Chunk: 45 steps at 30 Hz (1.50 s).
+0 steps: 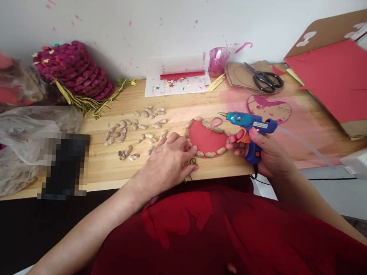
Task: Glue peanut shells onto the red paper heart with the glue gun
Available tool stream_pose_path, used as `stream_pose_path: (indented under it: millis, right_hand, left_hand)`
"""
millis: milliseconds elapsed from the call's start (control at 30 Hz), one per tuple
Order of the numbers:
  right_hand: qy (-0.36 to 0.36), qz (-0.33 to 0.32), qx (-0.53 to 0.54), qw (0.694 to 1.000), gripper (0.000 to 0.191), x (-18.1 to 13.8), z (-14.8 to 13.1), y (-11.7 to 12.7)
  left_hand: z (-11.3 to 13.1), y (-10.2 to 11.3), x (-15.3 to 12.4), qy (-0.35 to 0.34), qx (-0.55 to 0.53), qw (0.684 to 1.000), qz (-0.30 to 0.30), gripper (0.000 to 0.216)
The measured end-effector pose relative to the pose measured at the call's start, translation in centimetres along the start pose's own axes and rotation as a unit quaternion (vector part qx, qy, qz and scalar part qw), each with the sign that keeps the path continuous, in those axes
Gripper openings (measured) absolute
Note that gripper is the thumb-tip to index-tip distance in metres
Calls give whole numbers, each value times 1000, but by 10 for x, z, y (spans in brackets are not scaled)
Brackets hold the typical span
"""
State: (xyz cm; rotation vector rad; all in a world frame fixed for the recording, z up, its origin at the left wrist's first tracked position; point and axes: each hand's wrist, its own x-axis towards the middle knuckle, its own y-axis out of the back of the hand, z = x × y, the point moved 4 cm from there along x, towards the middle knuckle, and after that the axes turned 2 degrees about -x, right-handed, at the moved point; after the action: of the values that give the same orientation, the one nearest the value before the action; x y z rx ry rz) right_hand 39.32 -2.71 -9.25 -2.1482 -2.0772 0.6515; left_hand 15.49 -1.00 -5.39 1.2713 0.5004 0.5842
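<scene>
now, peanut-rimmed red heart [206, 141]; left hand [166, 161] flat, open; right hand [263, 152] grips glue gun [249, 121].

Peanuts [134, 130] lie left of the heart [206, 139]; scissors [266, 79] lie behind it.

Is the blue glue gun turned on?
Looks on: a small red light glows on the blue plastic hot-glue gun held in the right hand.

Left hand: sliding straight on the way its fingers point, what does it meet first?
Likely the red heart, at its peanut border; the left hand has its fingers beside it, contact unclear.
</scene>
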Motion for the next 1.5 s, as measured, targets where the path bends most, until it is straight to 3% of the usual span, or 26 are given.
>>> stream_pose_path:
  millis: [167, 300, 567, 767, 1000, 1500]
  right_hand:
    - [1, 3, 2, 1000, 37, 0, 0, -1]
    - [2, 2, -2, 1000, 35, -2, 1, -2]
    - [-21, 32, 20, 999, 27, -20, -4, -1]
    - [-36, 32, 33, 998, 28, -24, -7, -10]
    - [-17, 45, 55, 997, 30, -5, -15, -19]
    - [-14, 47, 47, 998, 33, 12, -15, -16]
  left_hand:
    - [-4, 4, -5, -16, 1, 1000, -13, 56]
    - [-5, 4, -4, -21, -16, 1000, -14, 61]
    - [-4, 8, -3, -20, -91, 996, -1, 35]
    - [-7, -3, -5, -17, -97, 995, 16, 39]
    - [-6, -15, -2, -33, -85, 995, 46, 45]
    - [-10, -27, 2, -33, -64, 994, 84, 39]
